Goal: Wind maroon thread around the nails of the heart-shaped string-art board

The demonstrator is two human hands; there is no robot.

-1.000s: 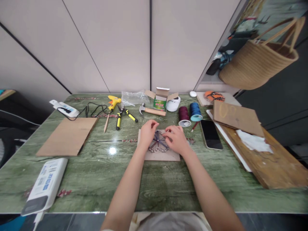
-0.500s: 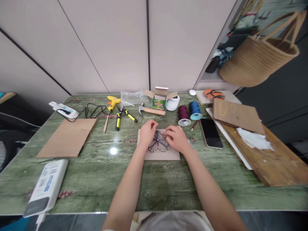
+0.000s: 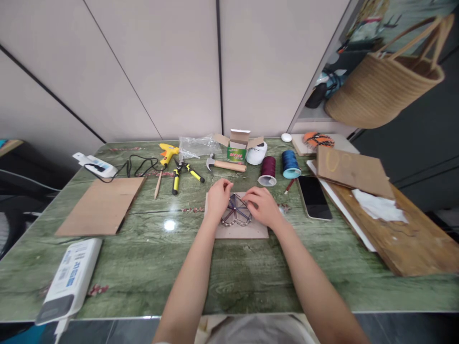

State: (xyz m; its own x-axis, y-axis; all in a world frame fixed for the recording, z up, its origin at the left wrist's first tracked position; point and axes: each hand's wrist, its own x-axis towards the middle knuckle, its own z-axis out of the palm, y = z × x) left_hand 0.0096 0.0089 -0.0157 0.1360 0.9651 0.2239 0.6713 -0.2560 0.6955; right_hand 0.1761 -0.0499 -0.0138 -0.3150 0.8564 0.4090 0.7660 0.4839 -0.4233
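Note:
A small pale board [image 3: 242, 232] lies flat on the table. On it is a heart-shaped outline [image 3: 235, 221], apparently nails wound with light and dark thread, with dark lines crossing at its middle. My left hand [image 3: 219, 199] is at the figure's upper left, thumb and index finger pinched together over the board's far edge. At the upper right, my right hand [image 3: 263, 205] has its fingers bent and closed, fingertips at the outline. Anything between the fingertips is too fine to make out. Beyond my right hand stand a maroon thread spool [image 3: 268, 167] and a blue thread spool [image 3: 289, 161].
Behind the board lie a hammer [image 3: 227, 165], an open green box [image 3: 236, 154], pliers [image 3: 185, 167] and a yellow glue gun [image 3: 168, 153]. A phone [image 3: 315, 198] and stacked boards [image 3: 412, 243] are on the right. Brown cardboard [image 3: 102, 205] and a white power bank [image 3: 71, 274] are on the left.
The maroon thread spool has shifted a little to the left and now stands straighter. My right hand has edged slightly left; my left hand is nearly unmoved.

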